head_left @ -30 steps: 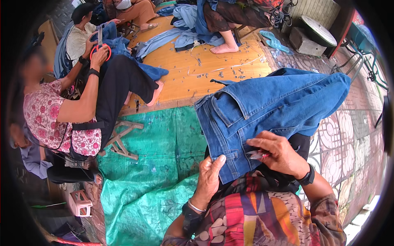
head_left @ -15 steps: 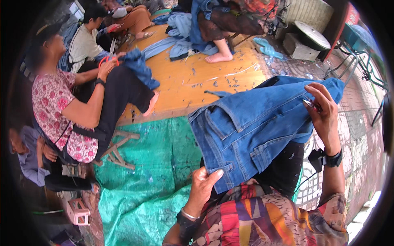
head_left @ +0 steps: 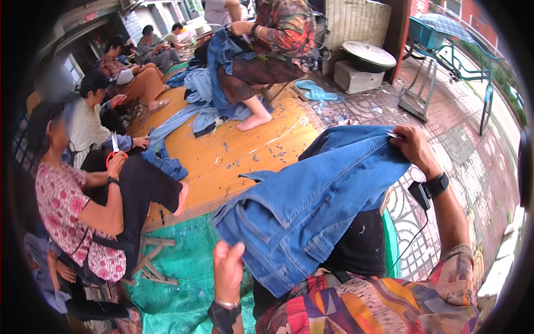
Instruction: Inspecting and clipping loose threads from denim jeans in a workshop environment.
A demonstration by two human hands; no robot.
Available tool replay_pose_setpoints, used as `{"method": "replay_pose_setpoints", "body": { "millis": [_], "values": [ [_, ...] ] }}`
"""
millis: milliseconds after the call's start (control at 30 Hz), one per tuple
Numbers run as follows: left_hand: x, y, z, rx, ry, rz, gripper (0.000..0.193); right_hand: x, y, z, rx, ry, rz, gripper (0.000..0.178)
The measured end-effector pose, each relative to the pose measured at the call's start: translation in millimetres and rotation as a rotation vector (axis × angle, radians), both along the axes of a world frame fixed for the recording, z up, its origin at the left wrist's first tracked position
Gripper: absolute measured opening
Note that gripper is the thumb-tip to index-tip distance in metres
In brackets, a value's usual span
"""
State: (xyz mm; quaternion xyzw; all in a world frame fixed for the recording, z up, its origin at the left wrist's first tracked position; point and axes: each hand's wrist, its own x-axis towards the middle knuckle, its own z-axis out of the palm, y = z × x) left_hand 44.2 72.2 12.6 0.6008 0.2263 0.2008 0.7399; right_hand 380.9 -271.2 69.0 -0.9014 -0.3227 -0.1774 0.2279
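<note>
A pair of blue denim jeans (head_left: 311, 192) lies across my lap, waistband toward the lower left and legs toward the upper right. My right hand (head_left: 414, 149) pinches the cloth at the far right end. A small shiny metal tip (head_left: 393, 134) pokes out between those fingers; the rest of that tool is hidden. Beside the waistband is my left hand (head_left: 228, 273), thumb and fingers apart, seemingly off the cloth. A dark wrist device with a cable (head_left: 421, 195) sits on my right wrist.
A co-worker at left holds orange-handled scissors (head_left: 114, 151) over denim. More people sit beyond. A yellow board (head_left: 267, 161) with scraps and a green tarp (head_left: 178, 300) cover the ground. Blue slippers (head_left: 316, 91), a lidded pan (head_left: 367, 57) and a tricycle (head_left: 473, 67) stand farther off.
My left hand has come off the waistband it was gripping. My right hand, raised over the jeans before, now grips their far end. The view has shifted, showing more of the street.
</note>
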Motion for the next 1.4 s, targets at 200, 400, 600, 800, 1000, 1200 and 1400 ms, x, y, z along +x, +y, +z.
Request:
{"method": "replay_pose_setpoints", "body": {
  "millis": [200, 400, 600, 800, 1000, 1200, 1400],
  "values": [
    [-58.8, -23.6, -16.6, -0.141, 0.167, -0.318, 0.026, -83.3, -73.8, -53.0, 0.510, 0.425, -0.122, 0.009],
    [-62.3, -22.4, -17.9, -0.088, 0.314, -0.344, 0.023, -98.2, -95.1, -101.1, 0.564, 0.627, -0.079, 0.009],
    [-74.2, -3.9, -51.4, 0.400, 0.407, -0.551, 0.025, -87.4, -120.3, -106.1, 0.609, 0.663, -0.062, 0.010],
    [-69.3, -18.9, -21.9, -0.082, 0.308, -0.392, 0.024, -79.7, -105.2, -88.0, 0.484, 0.482, -0.077, 0.017],
    [-63.5, -4.5, -44.1, -0.415, -0.019, -0.150, 0.029, -95.2, -56.4, -56.0, 0.425, 0.439, -0.018, 0.023],
    [-62.4, -7.6, -44.6, -0.477, -0.106, -0.166, 0.030, -97.8, -41.2, -50.0, 0.387, 0.399, 0.016, 0.024],
    [-59.8, -27.6, -33.6, -0.414, -0.137, -0.083, 0.031, -111.1, -18.6, -33.9, 0.504, 0.469, 0.096, 0.040]
  ]
}}
